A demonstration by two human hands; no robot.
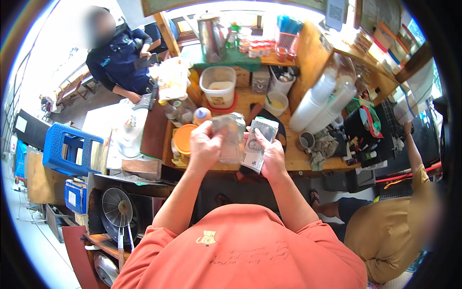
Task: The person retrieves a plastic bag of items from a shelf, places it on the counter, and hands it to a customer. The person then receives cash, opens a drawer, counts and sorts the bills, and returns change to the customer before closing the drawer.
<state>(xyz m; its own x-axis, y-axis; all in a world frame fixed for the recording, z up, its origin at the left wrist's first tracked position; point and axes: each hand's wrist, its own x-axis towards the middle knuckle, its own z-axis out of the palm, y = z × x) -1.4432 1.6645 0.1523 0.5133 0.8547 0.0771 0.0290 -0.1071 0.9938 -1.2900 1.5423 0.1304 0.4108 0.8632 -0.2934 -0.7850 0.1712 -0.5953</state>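
Observation:
My left hand [205,146] grips a wad of paper [231,135], which looks like banknotes but is blurred. Beside it, my right hand [273,155] pinches a small stack of grey banknotes [254,144] printed with a portrait, the thumb lying on the top note. Both hands are raised over the front part of a wooden counter [225,165], with a narrow gap between the two wads. Just left of my left hand is a tub with an orange lid [184,139]. Behind the notes lies a dark pouch or bag [271,119], partly covered by them.
A clear tub of white powder [217,86], a white tub with yellow contents [277,103], stacked plastic cups [314,103] and a metal cup [306,140] stand on the counter. One person [121,61] stands across at left; another [386,227] reaches across at right. A blue stool [68,150] is at left.

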